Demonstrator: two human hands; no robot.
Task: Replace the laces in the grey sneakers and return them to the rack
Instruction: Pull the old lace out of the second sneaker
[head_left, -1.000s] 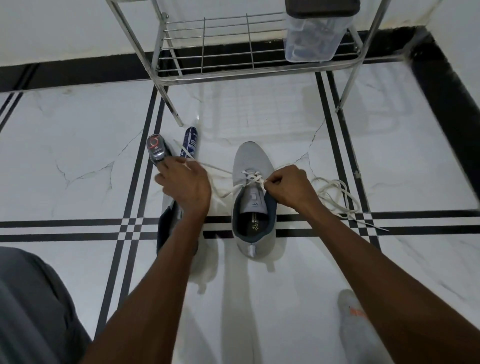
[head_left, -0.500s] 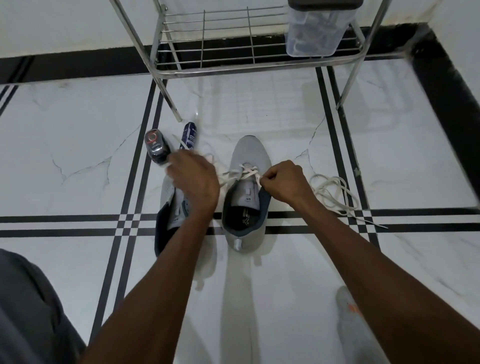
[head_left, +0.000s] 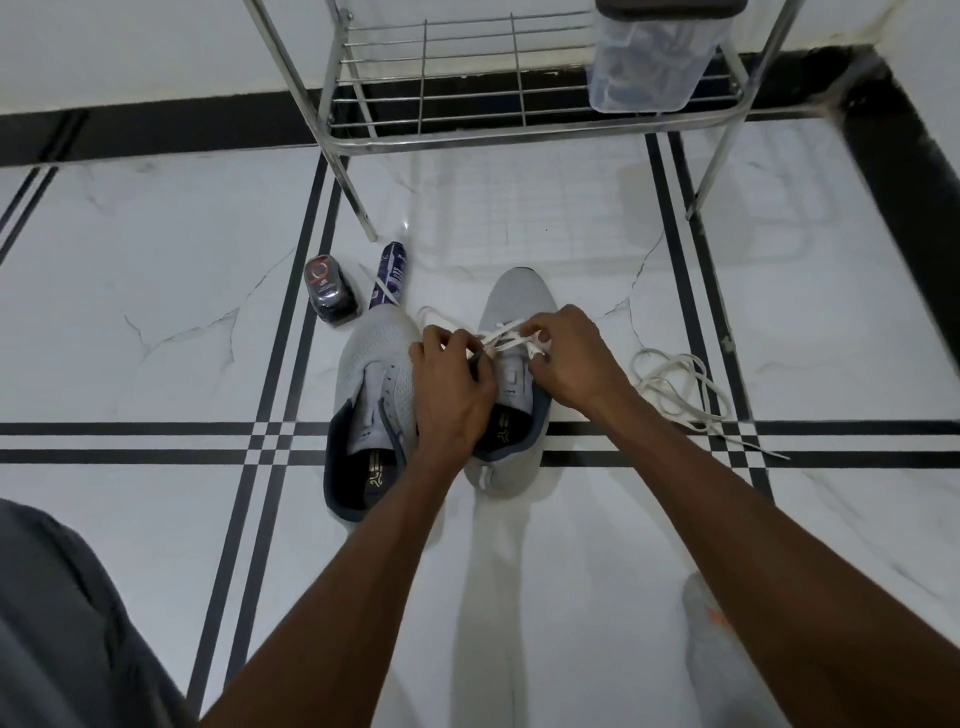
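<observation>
Two grey sneakers stood side by side on the white tiled floor, toes toward the metal rack. The left sneaker had no lace; the right sneaker carried one white lace across its eyelets. Both hands worked that lace — the left hand pinched one strand, the right hand pinched the other. One loose lace lay coiled just right of the shoes. Two bottles stood beyond the left toe — a black one and a purple can. One clear container sat on the rack.
</observation>
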